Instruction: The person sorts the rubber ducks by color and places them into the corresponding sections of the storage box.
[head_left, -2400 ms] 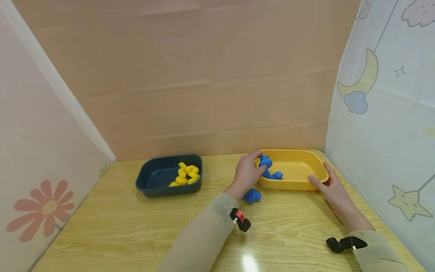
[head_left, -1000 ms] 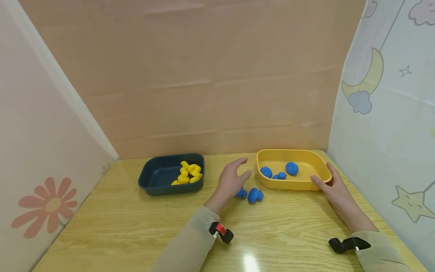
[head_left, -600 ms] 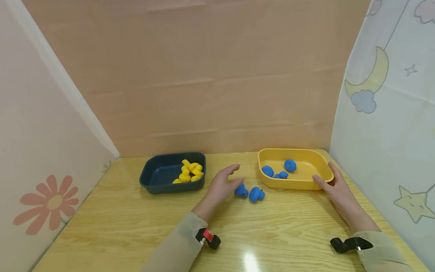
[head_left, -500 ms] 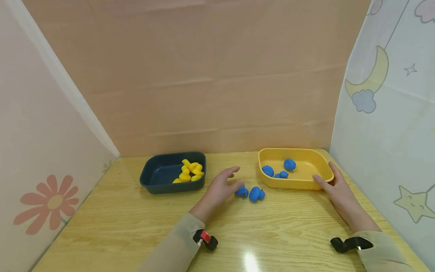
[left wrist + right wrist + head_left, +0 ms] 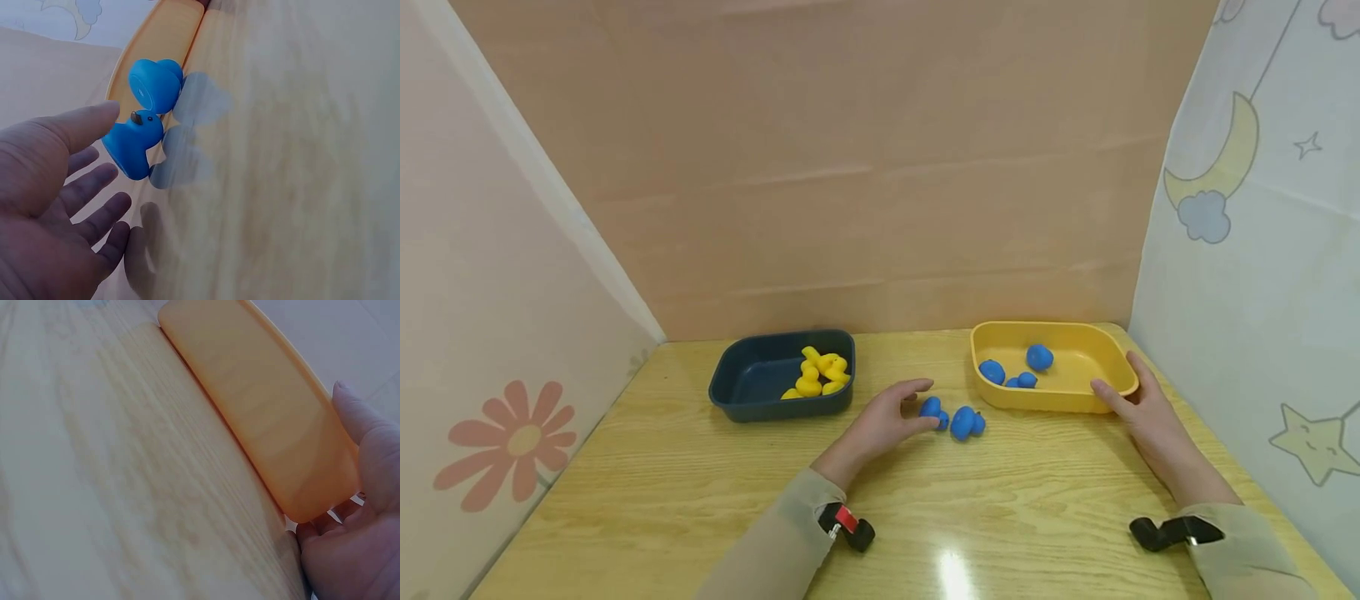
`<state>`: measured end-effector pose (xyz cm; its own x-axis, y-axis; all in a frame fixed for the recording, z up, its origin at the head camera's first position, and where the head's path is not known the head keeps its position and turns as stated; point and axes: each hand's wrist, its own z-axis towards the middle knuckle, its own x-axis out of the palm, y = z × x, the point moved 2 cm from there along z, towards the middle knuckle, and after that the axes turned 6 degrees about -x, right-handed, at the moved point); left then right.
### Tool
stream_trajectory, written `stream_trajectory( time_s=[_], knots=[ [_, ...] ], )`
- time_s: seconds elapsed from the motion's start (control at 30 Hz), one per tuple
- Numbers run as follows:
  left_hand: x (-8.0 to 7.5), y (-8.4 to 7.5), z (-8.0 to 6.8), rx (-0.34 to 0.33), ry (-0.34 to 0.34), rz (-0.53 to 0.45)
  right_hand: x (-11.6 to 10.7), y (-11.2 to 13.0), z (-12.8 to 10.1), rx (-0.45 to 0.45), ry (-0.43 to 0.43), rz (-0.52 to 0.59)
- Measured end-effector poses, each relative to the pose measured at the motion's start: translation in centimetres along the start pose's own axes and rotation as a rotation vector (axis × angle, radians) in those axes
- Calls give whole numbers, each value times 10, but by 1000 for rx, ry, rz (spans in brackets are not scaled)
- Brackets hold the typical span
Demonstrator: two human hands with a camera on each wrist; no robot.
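My left hand (image 5: 880, 425) is low over the table, thumb and fingers spread around a small blue rubber duck (image 5: 930, 407). In the left wrist view that duck (image 5: 134, 150) sits just past the thumb tip, and the fingers stay apart from each other. To its right lies a second blue rubber duck (image 5: 962, 423) on the wood. My right hand (image 5: 1153, 417) grips the right end of a yellow plastic basin (image 5: 1078, 368), thumb at the rim and fingers around the outside. Several blue ducks (image 5: 1040, 357) lie in the basin.
A dark blue basin (image 5: 741, 408) with several yellow rubber ducks (image 5: 808, 382) stands at the back left of the wooden table (image 5: 1000, 508). A plain tan backdrop (image 5: 880, 208) rises behind, with printed panels on both sides.
My left hand released a blue duck into the yellow basin, then moved left and down to the ducks on the table. The right hand kept its grip on the basin.
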<state>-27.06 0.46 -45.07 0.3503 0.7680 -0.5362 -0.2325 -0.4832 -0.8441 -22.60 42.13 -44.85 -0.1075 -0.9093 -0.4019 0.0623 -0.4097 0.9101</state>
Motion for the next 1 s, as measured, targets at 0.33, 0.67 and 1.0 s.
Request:
stream_trajectory(
  time_s=[0.33,0.67,1.0],
  knots=[
    [3,2,2,8,27,33,0,3,-1,-1,5,8],
    [4,5,2,0,23,27,0,2,0,-11,0,9],
    [3,4,1,3,10,21,1,1,1,-20,-5,14]
  ],
)
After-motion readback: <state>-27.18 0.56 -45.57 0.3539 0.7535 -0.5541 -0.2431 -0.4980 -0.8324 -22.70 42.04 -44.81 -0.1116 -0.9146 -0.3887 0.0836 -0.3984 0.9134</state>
